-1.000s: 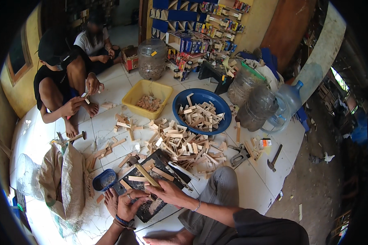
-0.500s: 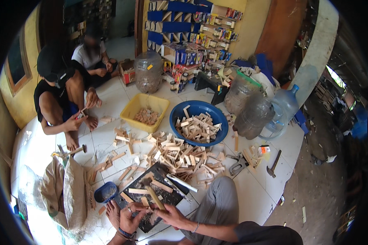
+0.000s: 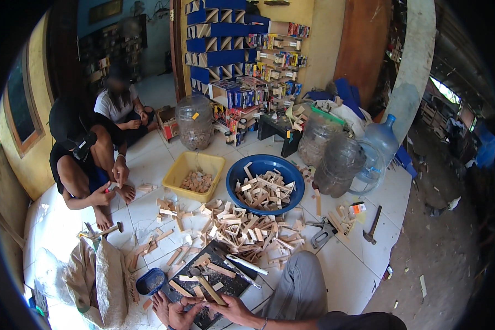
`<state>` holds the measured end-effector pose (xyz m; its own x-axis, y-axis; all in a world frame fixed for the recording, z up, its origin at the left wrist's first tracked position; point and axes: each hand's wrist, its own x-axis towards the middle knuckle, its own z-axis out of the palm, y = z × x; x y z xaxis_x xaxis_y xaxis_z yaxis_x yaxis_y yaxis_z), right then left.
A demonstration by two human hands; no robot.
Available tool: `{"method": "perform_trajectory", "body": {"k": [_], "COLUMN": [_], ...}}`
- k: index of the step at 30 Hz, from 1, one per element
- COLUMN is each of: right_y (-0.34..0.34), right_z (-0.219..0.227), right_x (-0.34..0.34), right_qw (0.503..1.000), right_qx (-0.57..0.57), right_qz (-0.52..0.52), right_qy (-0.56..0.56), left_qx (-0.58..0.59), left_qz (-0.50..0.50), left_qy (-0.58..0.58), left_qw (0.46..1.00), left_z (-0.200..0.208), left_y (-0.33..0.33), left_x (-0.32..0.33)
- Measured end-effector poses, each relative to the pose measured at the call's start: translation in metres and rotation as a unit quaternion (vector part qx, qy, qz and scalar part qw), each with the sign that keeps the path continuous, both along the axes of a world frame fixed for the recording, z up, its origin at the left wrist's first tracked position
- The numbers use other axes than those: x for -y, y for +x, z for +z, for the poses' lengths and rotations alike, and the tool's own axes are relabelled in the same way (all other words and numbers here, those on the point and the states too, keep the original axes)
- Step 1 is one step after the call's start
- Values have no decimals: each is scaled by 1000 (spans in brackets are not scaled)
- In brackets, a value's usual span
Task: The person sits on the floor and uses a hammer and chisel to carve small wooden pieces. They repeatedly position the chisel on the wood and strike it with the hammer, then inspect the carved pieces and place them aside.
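At the lower edge, my right hand (image 3: 232, 309) is closed round a hammer (image 3: 211, 291) with a pale wooden handle. Its dark round head is over the black work board (image 3: 234, 282). My left hand (image 3: 182, 314) is pinched beside it, with its fingertips close to the right hand's; what lies between them is too small to make out. A short wood piece (image 3: 198, 291) sits just beyond the left fingertips. Several wooden strips (image 3: 221, 270) lie on the board among sawdust. A white stick (image 3: 247, 265) crosses its far right corner.
Joined wood pieces (image 3: 242, 234) are heaped beyond the board. Behind them stand a blue basin (image 3: 299, 192) and a yellow tub (image 3: 170, 177). A sack (image 3: 111, 275) and small blue tray (image 3: 152, 281) are left; a staple gun (image 3: 323, 234) and another hammer (image 3: 374, 225) right. Two people (image 3: 88, 148) sit far left.
The view has tilted up, so everything sits lower in the picture. My hands stay close together over the board. The nearer person's hands have moved downward.
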<state>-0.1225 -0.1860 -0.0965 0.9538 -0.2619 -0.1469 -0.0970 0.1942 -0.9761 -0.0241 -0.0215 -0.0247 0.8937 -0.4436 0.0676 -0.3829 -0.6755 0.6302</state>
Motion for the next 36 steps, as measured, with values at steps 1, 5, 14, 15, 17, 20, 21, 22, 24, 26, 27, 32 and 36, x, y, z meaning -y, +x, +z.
{"method": "perform_trajectory", "body": {"k": [1,5,14,15,17,20,21,22,24,26,27,32,36], "right_y": [0,3,-4,-2,-3,-4,-4,-2,-4,-5,-3,-4,-4], "right_z": [-3,-5,18,17,15,13,13,14,17,20,21,30,35], "right_x": [0,-2,1,-1,-1,2,-1,-1,-1,0,0,-1,0], "right_qw": [1000,999,996,998,997,996,996,994,995,995,994,995,994], "right_qx": [-2,34,-20,1,0,-33,-28,-51,-42,-63,-79,-81,-69], "right_qz": [1,-16,0,-13,-14,11,3,2,0,-4,-6,-31,-36], "right_qy": [-8,-23,-86,-66,-77,-82,-88,-92,-90,-74,-78,-48,-75], "left_qx": [1,16,-135,-156,-195,-184,-174,-151,-90,-2,21,-119,-129], "left_qz": [4,2,-86,-73,-84,-88,-90,-98,-128,-179,-206,-210,-203], "left_qy": [-1,7,-174,-184,-203,-209,-206,-205,-199,-215,-229,-296,-291], "left_qw": [1000,1000,972,968,956,956,959,962,967,960,951,924,926], "left_z": [-3,-8,4,4,3,6,9,12,16,17,16,-6,-20], "left_y": [0,2,4,3,4,5,5,5,6,9,10,16,18], "left_x": [0,-1,-3,-3,-2,-1,1,1,4,6,6,2,0]}}
